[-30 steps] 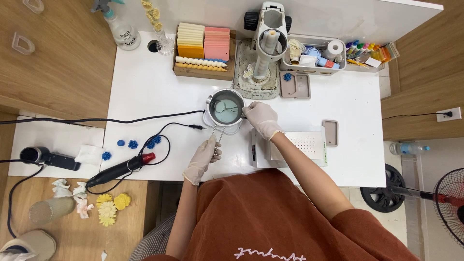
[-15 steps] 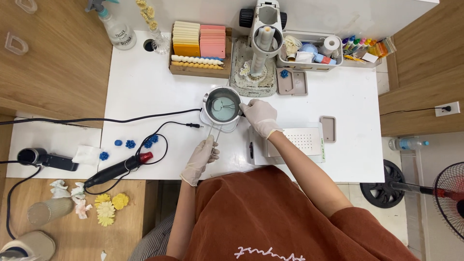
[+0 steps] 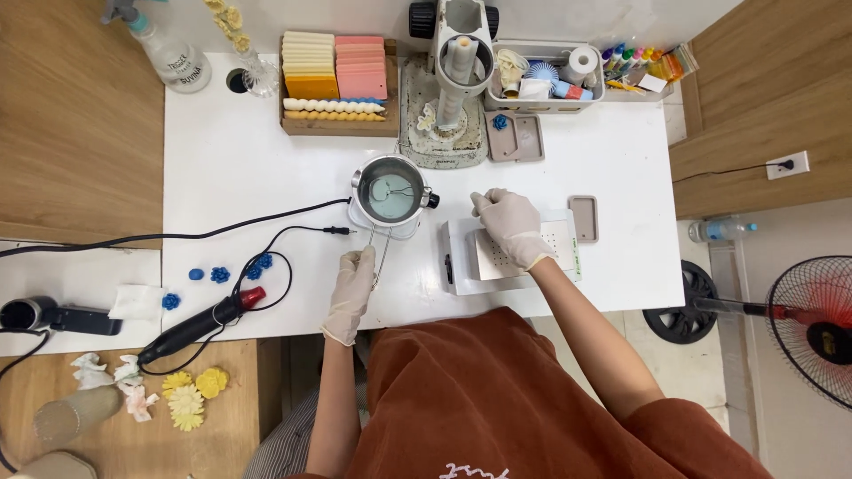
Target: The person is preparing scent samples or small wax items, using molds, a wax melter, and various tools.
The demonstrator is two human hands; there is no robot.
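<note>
Left hand (image 3: pixel 351 286) fingers pinch the thin, stiff, light wire handle (image 3: pixel 382 251) dipping into the melting pot (image 3: pixel 389 197); right hand (image 3: pixel 509 227) rests open on the perforated white tray (image 3: pixel 557 238).

Honestly can't make out what the left hand (image 3: pixel 352 286) is pinching; it's a thin wire handle (image 3: pixel 382 251) maybe, too fine to tell where it ends inside the small pot (image 3: pixel 390 194). The right hand (image 3: pixel 510 226) covers part of the white perforated tray (image 3: pixel 559 238). The fan (image 3: pixel 812 328) is cut off at the right edge, and the spray bottle (image 3: pixel 169 49) at the top.
</note>
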